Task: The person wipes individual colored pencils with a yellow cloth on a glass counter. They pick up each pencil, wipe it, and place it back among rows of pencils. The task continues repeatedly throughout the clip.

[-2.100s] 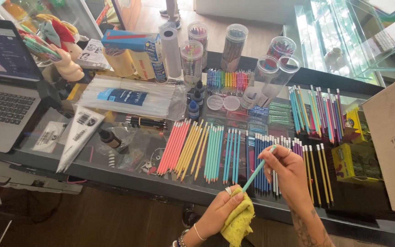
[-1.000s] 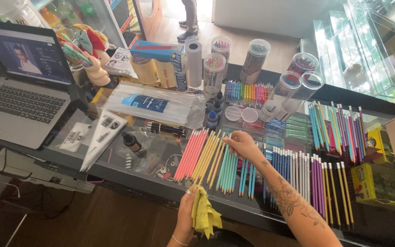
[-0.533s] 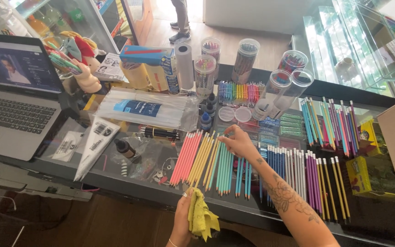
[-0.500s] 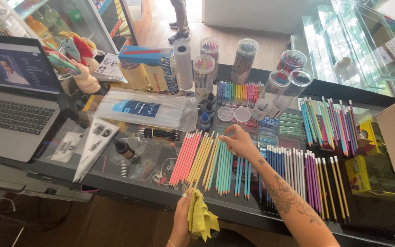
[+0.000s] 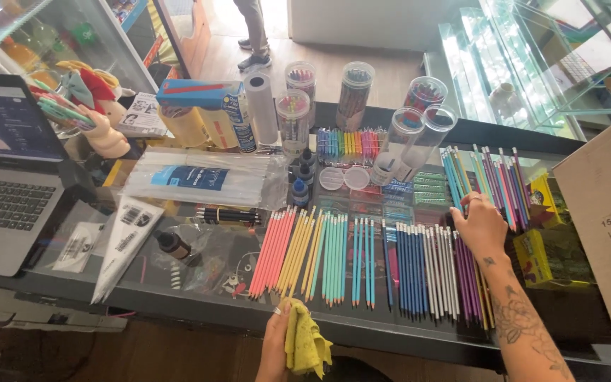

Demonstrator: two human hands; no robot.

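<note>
Two hands in view, both at the near edge of the surface. Left hand lowest in frame, fingers closed around a yellow cloth; cloth bunched, hanging just off the edge, below the orange and yellow pencils.

Change since half a second ago: right hand has moved from the yellow and teal pencils near the middle of the row over to the right end. Cloth and left hand much where they were.

Right hand now lies palm down on the tops of the purple pencils, beside the white pencils. Fingers loosely curled, tips touching the pencil ends; whether they pinch one pencil cannot be told. Forearm runs down to the lower right corner.

Row on the surface, left to right: pink and orange, yellow, teal pencils, blue pencils, white, purple. All lie side by side, points toward the near edge.

Left of the row: small brown bottle, clear bags, then a laptop, open, at the far left.

Beyond the right hand: second fan of mixed pencils. Cardboard box at the right edge.

Farther back: clear tubes of pens standing upright, a strip of rainbow pens, a white roll.
</note>
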